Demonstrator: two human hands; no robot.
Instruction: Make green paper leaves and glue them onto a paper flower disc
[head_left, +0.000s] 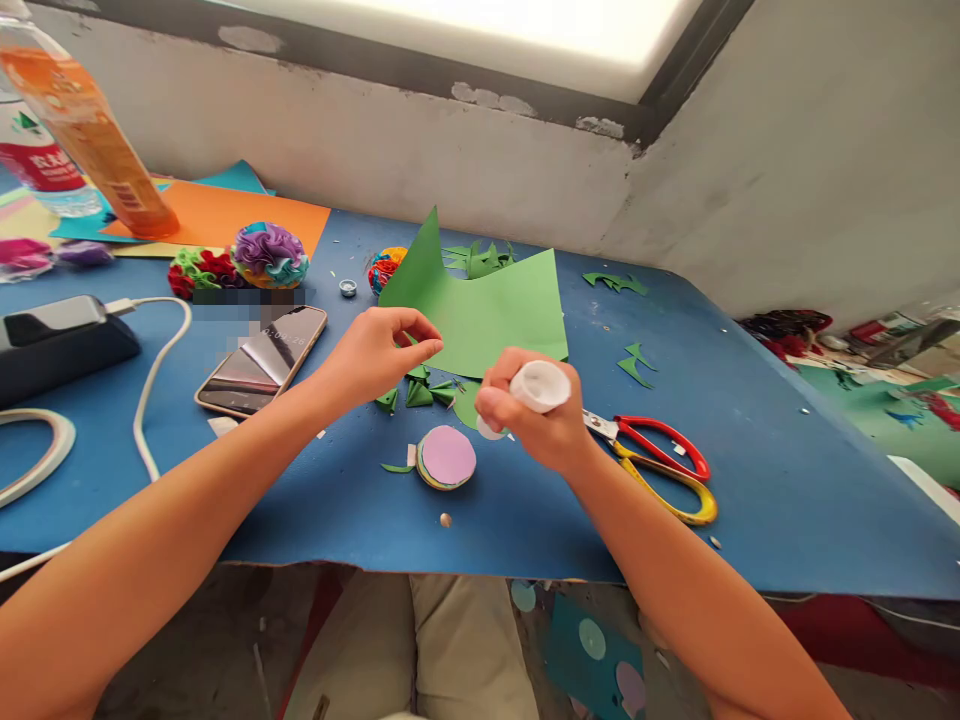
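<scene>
My right hand [536, 405] is wrapped round a white round-ended object [541, 386], perhaps a glue bottle, held above the table beside the scissors [660, 465]. To the left my left hand [397, 345] hovers over small folded green paper pieces [420, 392], its thumb and fingertips bent close together; whether something tiny is between them is too small to tell. A stack of round paper discs, pink on top [448, 457], lies between and below the hands. Behind them stands a bent sheet of green paper [487, 315].
A phone [262, 362], a white cable [161, 370], a tape roll [37, 450] and paper pompoms [270, 255] are on the left. An orange drink bottle [94, 130] stands at the back left. Green scraps [636, 364] lie right of the sheet.
</scene>
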